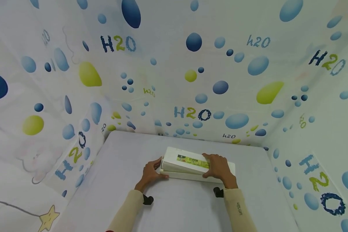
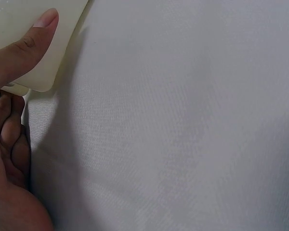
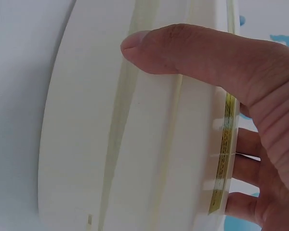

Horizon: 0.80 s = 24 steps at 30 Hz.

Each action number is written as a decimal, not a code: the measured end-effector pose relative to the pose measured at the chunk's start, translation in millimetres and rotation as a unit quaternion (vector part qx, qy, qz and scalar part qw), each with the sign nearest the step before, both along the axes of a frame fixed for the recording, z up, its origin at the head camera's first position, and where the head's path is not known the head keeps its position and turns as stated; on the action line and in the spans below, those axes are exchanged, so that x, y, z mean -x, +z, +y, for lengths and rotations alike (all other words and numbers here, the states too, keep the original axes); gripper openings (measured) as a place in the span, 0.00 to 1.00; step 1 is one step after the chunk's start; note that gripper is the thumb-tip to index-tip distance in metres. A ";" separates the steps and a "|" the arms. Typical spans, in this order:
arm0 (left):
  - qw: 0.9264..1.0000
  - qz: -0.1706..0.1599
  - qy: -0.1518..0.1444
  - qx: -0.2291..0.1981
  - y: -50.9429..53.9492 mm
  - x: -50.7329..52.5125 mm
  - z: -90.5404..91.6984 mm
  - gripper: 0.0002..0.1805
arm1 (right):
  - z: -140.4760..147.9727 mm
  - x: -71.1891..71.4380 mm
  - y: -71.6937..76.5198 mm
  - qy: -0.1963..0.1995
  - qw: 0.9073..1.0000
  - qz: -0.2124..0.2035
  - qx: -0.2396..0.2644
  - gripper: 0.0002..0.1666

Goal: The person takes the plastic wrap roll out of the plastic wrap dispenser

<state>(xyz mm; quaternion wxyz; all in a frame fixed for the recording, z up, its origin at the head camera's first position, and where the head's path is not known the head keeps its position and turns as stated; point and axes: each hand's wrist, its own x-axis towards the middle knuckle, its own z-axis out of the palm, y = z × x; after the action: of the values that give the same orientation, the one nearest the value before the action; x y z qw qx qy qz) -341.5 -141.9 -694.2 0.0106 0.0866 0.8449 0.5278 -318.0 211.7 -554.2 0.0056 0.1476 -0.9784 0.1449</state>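
— The left hand (image 1: pixel 150 171) gripped what?
— The left end of the white box (image 1: pixel 187 176), on the desk (image 1: pixel 179 206).
— And the right hand (image 1: pixel 219 167)?
— It grasped the lid (image 1: pixel 171 157), which sat tilted over the box, left end raised, label (image 1: pixel 192 161) upward.
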 end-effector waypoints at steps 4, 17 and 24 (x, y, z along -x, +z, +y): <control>1.000 -0.008 0.001 0.005 0.5 -0.3 1.1 0.61 | 3.3 -0.7 2.0 -0.011 1.000 -0.013 -0.004 0.56; 0.999 0.014 0.003 0.031 10.4 -3.3 2.5 0.61 | 10.2 -2.9 8.3 -0.043 0.999 -0.028 0.002 0.56; 1.000 -0.001 0.002 0.011 5.4 -2.4 0.7 0.61 | 15.5 -7.1 10.0 -0.050 0.999 -0.016 0.002 0.57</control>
<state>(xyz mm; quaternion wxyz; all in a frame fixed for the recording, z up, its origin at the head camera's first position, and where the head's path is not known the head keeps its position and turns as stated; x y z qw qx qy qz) -339.1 -141.3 -688.7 0.0112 0.0845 0.8509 0.5184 -310.9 227.3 -544.2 -0.0028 0.0963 -0.9842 0.1488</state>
